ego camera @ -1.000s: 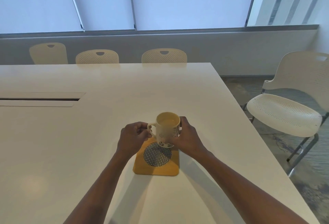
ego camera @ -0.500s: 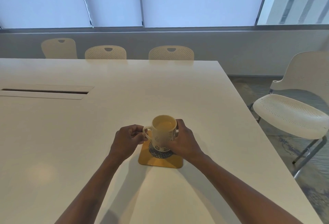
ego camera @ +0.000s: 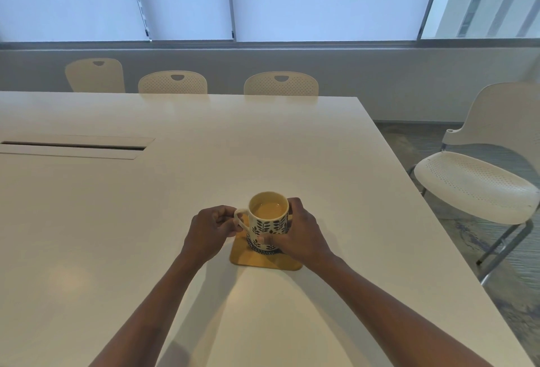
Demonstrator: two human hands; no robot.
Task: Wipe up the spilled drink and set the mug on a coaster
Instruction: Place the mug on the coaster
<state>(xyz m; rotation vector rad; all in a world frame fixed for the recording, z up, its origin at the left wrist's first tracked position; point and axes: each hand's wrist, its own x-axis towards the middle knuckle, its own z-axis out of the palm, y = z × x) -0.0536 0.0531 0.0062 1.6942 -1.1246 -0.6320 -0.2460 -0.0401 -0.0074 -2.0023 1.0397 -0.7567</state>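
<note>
A cream mug (ego camera: 270,225) with a dark leaf pattern holds a light brown drink. It stands upright on a yellow square coaster (ego camera: 264,260) whose dark patterned disc shows just under the mug's base. My left hand (ego camera: 209,233) pinches the mug's handle on its left side. My right hand (ego camera: 298,235) wraps around the mug's right wall, thumb across the front. The coaster lies on the white table (ego camera: 175,191), near its right half. No spill or cloth is visible on the table.
A long cable slot (ego camera: 73,146) is cut into the table at the left. Three cream chairs (ego camera: 280,83) line the far edge. Another chair (ego camera: 479,179) stands to the right, off the table's right edge.
The mug has come down from above the coaster's far edge onto the dark disc in its middle. Both hands kept hold of it throughout.
</note>
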